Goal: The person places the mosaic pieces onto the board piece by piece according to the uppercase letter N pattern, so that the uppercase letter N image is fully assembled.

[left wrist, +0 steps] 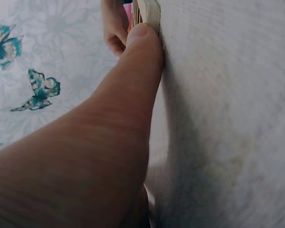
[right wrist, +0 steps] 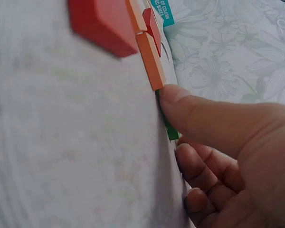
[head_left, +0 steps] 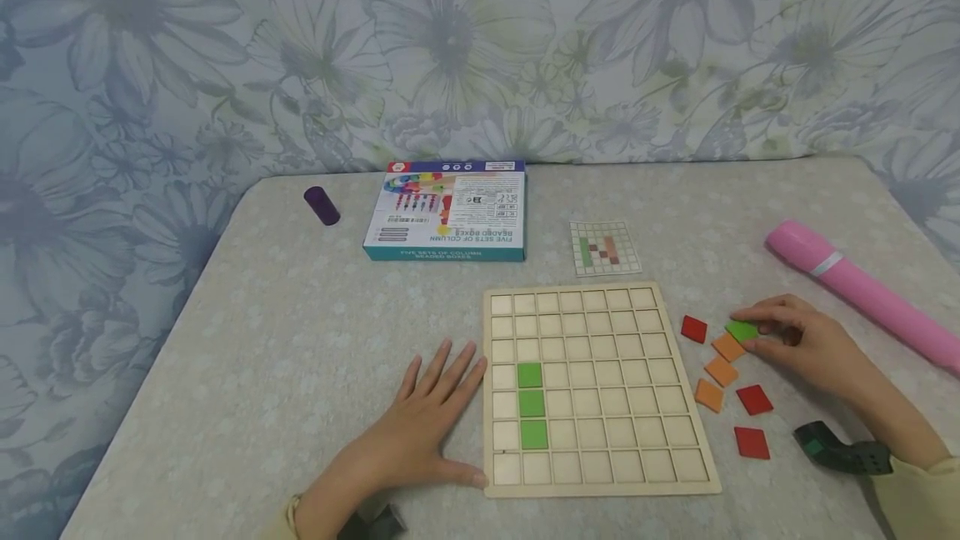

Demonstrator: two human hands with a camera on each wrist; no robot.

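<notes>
My right hand (head_left: 798,340) pinches a green square tile (head_left: 742,331) right of the board, thumb and fingers at its edges; in the right wrist view the thumb lies along the green tile (right wrist: 172,131). Beside it runs a row of orange tiles (head_left: 722,371), with red tiles (head_left: 753,399) around them. Fingers spread, my left hand (head_left: 420,423) lies flat on the table, its fingertips and thumb at the left edge of the wooden grid board (head_left: 600,490). Three green tiles (head_left: 532,402) sit one below another in the board's second column.
Behind the board lies a small pattern card (head_left: 606,248) with coloured squares. A flat cardboard box (head_left: 446,211) stands back left of it, and a purple cylinder (head_left: 322,206) lies farther left. At the right is a pink roll (head_left: 862,290). Floral fabric hangs behind the table.
</notes>
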